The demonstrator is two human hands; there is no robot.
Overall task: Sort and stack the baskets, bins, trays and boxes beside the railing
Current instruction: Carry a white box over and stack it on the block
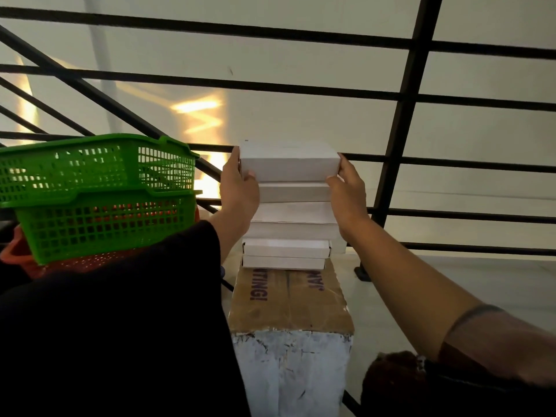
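Note:
A white flat box (288, 162) tops a stack of several white boxes (293, 224) standing on a taped brown cardboard box (288, 299) beside the black railing (391, 94). My left hand (237, 183) grips the top box at its left end, thumb on the front face. My right hand (346, 183) grips its right end the same way. To the left, two green mesh baskets (99, 188) sit nested on an orange basket (21, 254).
The cardboard box rests on a white scuffed block (291, 371). A railing post (400, 109) with its foot stands right of the stack. Pale floor (436, 284) stretches to the right. My dark sleeve (120, 326) covers the lower left.

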